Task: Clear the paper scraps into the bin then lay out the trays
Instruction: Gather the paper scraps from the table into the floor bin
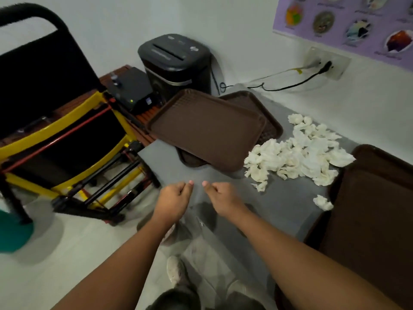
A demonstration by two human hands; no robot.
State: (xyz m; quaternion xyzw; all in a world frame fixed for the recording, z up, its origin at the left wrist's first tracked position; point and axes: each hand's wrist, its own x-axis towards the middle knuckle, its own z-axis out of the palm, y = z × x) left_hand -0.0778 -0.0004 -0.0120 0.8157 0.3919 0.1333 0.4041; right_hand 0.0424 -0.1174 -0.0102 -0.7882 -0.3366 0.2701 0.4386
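1. The left hand [175, 196] and the right hand [221, 195] are hovering side by side over the near edge of the grey tabletop [279, 209]. Each is curling its fingers and pressing thumb to forefinger, seemingly pinching the rim of a thin clear bag [207, 249] that is hanging down between the forearms.
2. The hands appear to be opening the bag's mouth. Pulling the two pinches apart evenly and holding the opening just below the tabletop edge should be giving the scraps a wide target.
3. The paper scraps [299, 155] are lying in a loose white heap, farther off and to the right, between the stacked trays [207, 128] on the far side and the right tray [375, 209]. One stray scrap [323, 202] is sitting apart, nearer.
4. Being light and crumpled, they are probably better swept slowly towards the bag than pinched up singly.
5. The bag is so transparent that its outline is hard to trace. The frame edge is cutting off the right tray, and the lower tray of the stack is mostly covered. No bin is plainly showing, and a teal shape [13, 231] at the left edge is cut off too much to identify.
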